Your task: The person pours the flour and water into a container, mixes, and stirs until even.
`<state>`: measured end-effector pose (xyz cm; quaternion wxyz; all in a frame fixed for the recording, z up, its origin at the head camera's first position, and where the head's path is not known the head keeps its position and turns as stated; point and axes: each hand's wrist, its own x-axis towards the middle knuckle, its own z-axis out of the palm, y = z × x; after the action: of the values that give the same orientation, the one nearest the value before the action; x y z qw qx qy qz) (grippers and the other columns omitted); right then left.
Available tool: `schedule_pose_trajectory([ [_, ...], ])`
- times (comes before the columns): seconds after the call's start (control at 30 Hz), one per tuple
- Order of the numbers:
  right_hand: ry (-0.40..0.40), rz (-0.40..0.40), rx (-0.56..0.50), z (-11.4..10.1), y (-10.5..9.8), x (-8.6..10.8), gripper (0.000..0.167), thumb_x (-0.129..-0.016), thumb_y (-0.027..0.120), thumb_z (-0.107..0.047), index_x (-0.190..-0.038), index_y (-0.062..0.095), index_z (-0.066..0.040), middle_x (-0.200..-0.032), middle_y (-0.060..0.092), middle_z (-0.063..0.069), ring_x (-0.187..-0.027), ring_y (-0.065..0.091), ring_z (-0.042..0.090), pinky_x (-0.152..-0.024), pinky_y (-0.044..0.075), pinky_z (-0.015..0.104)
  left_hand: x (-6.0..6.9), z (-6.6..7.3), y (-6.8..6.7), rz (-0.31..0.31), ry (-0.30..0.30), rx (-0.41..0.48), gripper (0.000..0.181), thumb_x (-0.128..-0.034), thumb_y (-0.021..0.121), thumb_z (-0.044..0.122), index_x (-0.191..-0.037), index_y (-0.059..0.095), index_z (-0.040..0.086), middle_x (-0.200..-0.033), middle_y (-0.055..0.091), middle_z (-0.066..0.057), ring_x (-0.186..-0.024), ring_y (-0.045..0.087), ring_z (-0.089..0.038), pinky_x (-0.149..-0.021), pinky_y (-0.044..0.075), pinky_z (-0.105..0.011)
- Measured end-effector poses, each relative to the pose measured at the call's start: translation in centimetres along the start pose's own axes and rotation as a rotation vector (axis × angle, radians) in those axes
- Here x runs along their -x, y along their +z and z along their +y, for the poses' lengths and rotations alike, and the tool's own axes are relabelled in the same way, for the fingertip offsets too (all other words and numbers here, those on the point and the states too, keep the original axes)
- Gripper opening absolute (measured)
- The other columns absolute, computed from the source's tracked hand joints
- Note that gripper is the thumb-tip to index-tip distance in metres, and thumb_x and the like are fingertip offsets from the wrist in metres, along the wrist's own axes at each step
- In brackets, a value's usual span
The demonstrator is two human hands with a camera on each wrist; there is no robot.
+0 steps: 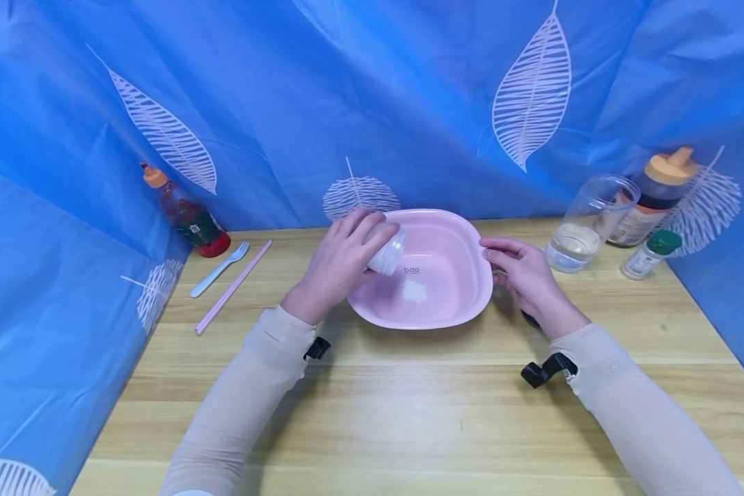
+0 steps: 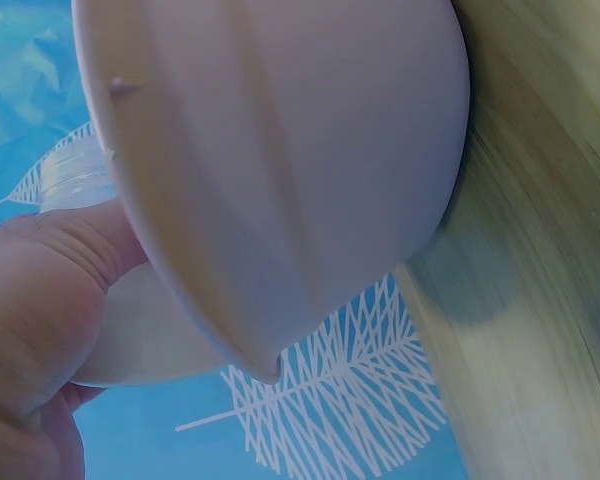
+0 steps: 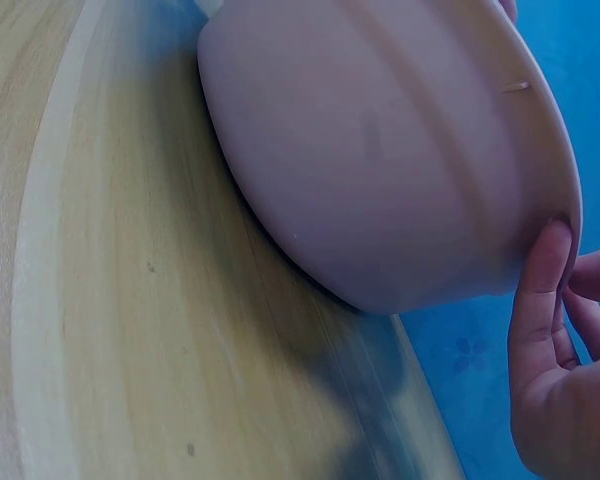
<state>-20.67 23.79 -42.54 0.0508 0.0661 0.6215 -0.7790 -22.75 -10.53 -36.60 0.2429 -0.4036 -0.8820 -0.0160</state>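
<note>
A pink basin (image 1: 465, 303) stands on the table with a small white heap (image 1: 415, 292) on its bottom. My left hand (image 1: 341, 258) grips a clear plastic container (image 1: 389, 253), tilted over the basin's left side. In the left wrist view the container (image 2: 75, 170) shows partly behind the left hand (image 2: 40, 300) and the basin's outer wall (image 2: 300, 150). My right hand (image 1: 528, 275) pinches the basin's right rim; the right wrist view shows the right hand's (image 3: 570, 370) thumb and fingers on either side of that rim.
At the left are a red sauce bottle (image 1: 192, 219), a light blue fork (image 1: 220, 269) and a pink straw (image 1: 233, 288). At the right stand a clear cup of liquid (image 1: 576, 241), a yellow-capped bottle (image 1: 647, 200) and a green-capped shaker (image 1: 649, 255). A blue curtain (image 1: 434, 103) hangs behind.
</note>
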Motion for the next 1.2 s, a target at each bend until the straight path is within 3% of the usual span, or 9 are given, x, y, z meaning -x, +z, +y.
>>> schedule_pose_trajectory([
  [0.23,0.005,0.007,0.008,-0.06,0.00,0.00,0.018,-0.101,0.076,-0.009,-0.118,0.077,-0.013,-0.101,0.081,-0.007,-0.084,0.074,0.008,-0.068,0.062,0.020,0.05,-0.02,0.00,-0.014,0.002,-0.005,0.091,-0.0746,0.102,0.031,-0.151,0.053,0.019,-0.152,0.058,-0.012,-0.144,0.049,-0.037,-0.112,0.051,-0.051],
  [0.73,0.006,0.003,0.012,-0.16,0.00,-0.01,0.019,-0.101,0.076,-0.009,-0.120,0.077,-0.011,-0.102,0.081,-0.007,-0.085,0.074,0.008,-0.069,0.062,0.021,0.02,-0.11,0.38,0.018,-0.004,0.034,0.092,-0.0729,0.103,0.026,-0.150,0.054,0.018,-0.152,0.058,-0.013,-0.145,0.049,-0.038,-0.113,0.051,-0.054],
  [1.2,0.015,0.009,0.018,-0.18,0.00,0.03,0.023,-0.101,0.076,-0.009,-0.125,0.075,-0.009,-0.103,0.081,-0.007,-0.086,0.074,0.008,-0.069,0.062,0.021,0.02,0.00,0.64,0.005,0.014,0.028,0.090,-0.0741,0.102,0.029,-0.150,0.055,0.019,-0.151,0.058,-0.012,-0.145,0.048,-0.037,-0.112,0.052,-0.054],
])
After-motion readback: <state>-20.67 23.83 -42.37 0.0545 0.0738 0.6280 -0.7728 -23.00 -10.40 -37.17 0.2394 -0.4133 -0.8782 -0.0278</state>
